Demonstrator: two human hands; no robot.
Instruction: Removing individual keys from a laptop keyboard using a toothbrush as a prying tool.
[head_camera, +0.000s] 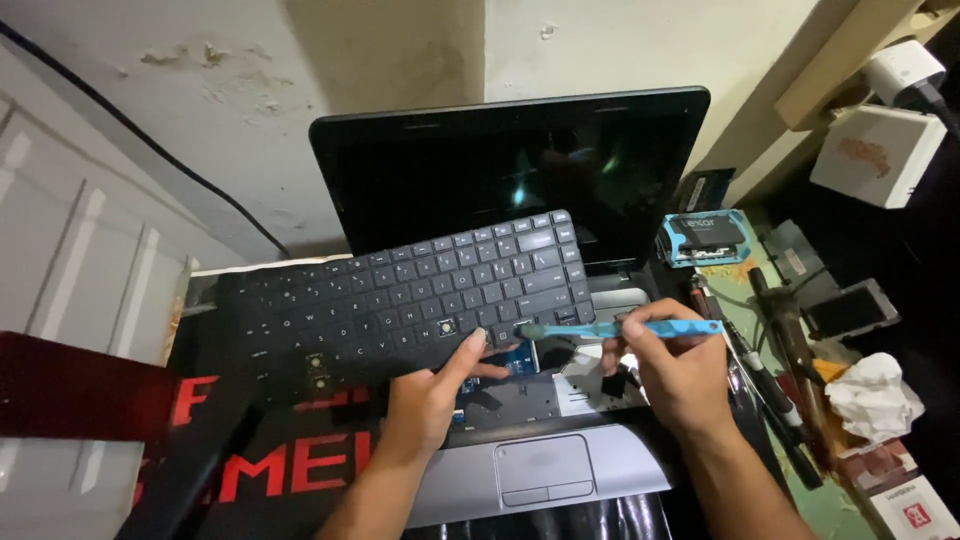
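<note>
Left hand (425, 395) is pinching the lifted laptop keyboard (400, 295); right hand (672, 372) is gripping a blue toothbrush (620, 329), brushing its near-right edge. Next probably calls for light strokes.

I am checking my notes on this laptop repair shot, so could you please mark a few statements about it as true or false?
1. The right hand holds a light blue toothbrush. True.
2. The keyboard sits flat in the laptop's base. False: it is lifted out and tilted, with the left hand holding its lower edge.
3. The laptop screen is dark. True.
4. The brush head points towards the crumpled white tissue. False: it points left, at the keyboard's lower right keys.
5. All keycaps are in place. False: at least one gap shows in the lower rows.
</note>
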